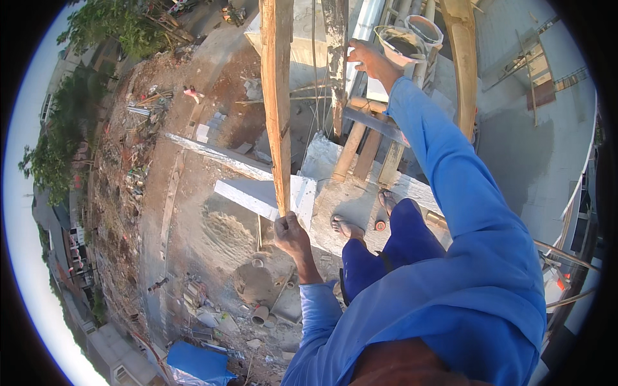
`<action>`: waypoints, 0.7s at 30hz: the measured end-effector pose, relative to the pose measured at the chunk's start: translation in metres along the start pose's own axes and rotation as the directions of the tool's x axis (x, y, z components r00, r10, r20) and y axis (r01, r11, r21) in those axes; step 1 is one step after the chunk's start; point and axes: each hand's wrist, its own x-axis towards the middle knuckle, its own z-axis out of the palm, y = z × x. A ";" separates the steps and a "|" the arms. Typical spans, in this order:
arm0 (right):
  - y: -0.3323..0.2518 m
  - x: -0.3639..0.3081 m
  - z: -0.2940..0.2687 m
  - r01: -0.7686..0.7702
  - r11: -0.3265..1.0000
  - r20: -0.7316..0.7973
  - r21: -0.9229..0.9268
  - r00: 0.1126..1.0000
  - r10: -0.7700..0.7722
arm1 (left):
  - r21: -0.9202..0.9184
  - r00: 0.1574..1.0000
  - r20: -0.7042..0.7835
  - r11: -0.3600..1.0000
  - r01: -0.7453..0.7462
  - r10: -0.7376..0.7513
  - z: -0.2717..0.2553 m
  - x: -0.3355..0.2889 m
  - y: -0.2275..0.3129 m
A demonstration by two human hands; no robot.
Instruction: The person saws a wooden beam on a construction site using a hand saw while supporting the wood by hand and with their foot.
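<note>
A long wooden plank (275, 109) is held at its narrowed lower end by the left hand (294, 239); the grip is closed around the wood, with the fingers wrapped over it. The plank is extended from there to the upper edge of the view, left of a weathered, paint-spattered post (337, 61).

The right hand (373, 61) is stretched forward, its fingers placed beside that post and over a pale metal rail (364, 32). Whether this grip is pressed onto either of them cannot be told. Just right of the right hand, a mortar-stained bucket (400, 48) is seen, with a second round container (425, 29) placed behind it.

Two feet (347, 226) are set on a concrete ledge (329, 202), and a small reddish round object (380, 226) is seen between them. Three short boards (369, 154) are laid side by side in front of the feet. At the right, another thick timber (460, 71) is passed by the blue right sleeve (438, 148).

Far below, at the left, a white beam (222, 156), a mound of sand (225, 233) and scattered rubble (125, 186) are seen; a blue tarpaulin (201, 364) is spread near the lower edge.
</note>
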 end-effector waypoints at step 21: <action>0.066 0.096 0.014 0.188 0.975 0.196 0.116 0.958 -0.208 | 0.383 0.744 0.668 0.856 -0.347 0.003 0.149 0.033 -0.022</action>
